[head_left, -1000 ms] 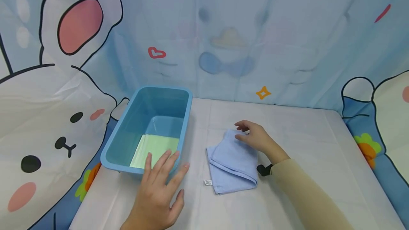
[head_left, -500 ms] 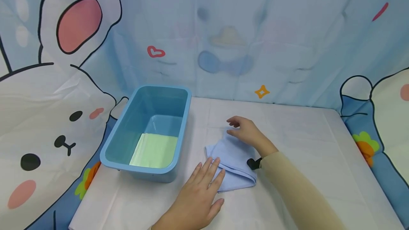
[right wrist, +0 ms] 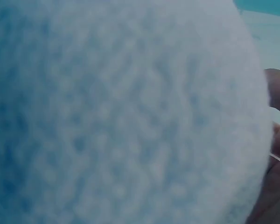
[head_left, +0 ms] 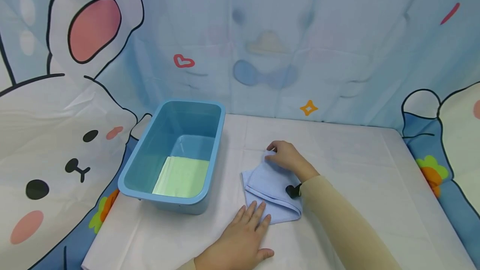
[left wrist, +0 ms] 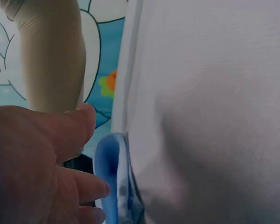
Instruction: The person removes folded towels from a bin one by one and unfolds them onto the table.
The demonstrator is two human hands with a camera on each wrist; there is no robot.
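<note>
A folded light-blue towel (head_left: pixel 268 182) lies on the white-covered table, its loose fold facing the near side. My left hand (head_left: pixel 241 234) rests with spread, straight fingers on its near left corner; in the left wrist view those fingertips touch the rolled edge of the towel (left wrist: pixel 113 179). At the far end, my right hand (head_left: pixel 288 158) pinches the towel's top corner between thumb and curled fingers. Fuzzy towel cloth (right wrist: pixel 130 112) fills most of the right wrist view and hides part of that hand, whose fingers (right wrist: pixel 279 88) show at the right edge.
To the left stands a blue plastic basin (head_left: pixel 215 149) with a light-green folded cloth (head_left: pixel 181 177) on its bottom. A cartoon-printed curtain (head_left: pixel 326 45) hangs behind the table (head_left: pixel 360 157) and along its sides.
My left hand has moved right from beside the basin onto the near part of the towel. The right hand has shifted slightly left and its fingers have closed on the far corner.
</note>
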